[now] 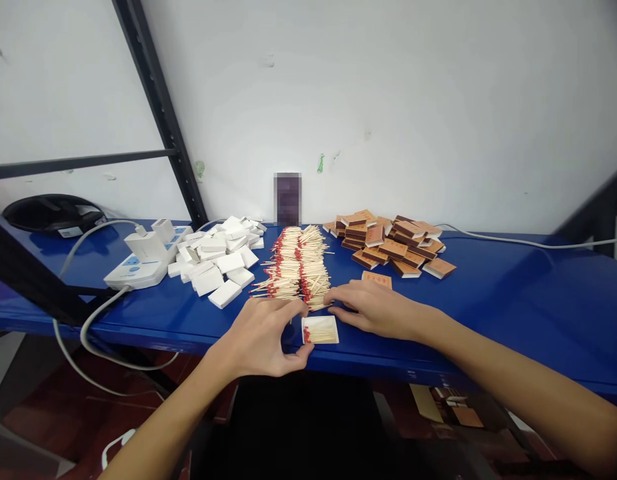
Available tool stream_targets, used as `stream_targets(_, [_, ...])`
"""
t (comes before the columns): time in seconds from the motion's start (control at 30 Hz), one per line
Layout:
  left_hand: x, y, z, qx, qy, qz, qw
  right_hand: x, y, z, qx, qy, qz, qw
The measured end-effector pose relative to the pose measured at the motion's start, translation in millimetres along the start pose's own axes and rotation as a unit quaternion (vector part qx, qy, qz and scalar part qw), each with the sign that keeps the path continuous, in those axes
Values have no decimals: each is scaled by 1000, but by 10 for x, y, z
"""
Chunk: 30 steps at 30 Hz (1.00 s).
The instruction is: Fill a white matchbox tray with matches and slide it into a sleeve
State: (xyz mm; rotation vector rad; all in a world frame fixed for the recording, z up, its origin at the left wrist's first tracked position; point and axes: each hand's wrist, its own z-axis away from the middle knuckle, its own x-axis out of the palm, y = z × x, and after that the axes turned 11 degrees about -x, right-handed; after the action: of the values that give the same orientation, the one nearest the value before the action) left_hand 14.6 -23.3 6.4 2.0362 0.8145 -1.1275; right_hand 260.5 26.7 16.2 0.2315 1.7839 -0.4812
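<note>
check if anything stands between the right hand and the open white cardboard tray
Nothing visible: only blue shelf shows between the right hand and the open white cardboard tray; the left hand is at its left end.

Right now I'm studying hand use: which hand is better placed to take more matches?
Probably the right hand: it's beside the piled matches, while the left hand is at the white tray.
</note>
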Motion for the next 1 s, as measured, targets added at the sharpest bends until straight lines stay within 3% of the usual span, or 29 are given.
stream_targets(0.37, [37,-58,32,97,80,29,992,55,72,-18,-22,21,-25,999])
stream_targets(0.73, [23,-43,-2,16,1,9,1000,51,89,-14,-4,22,-21,1000])
stream_targets(0.9, [26,-37,-7,-6,-4,-7,1000,-43,-40,2,11,54,-99,994])
stream_targets(1.0, [29,-36,-9,-8,-7,-9,1000,-59,-104,6,-7,30,-134,990])
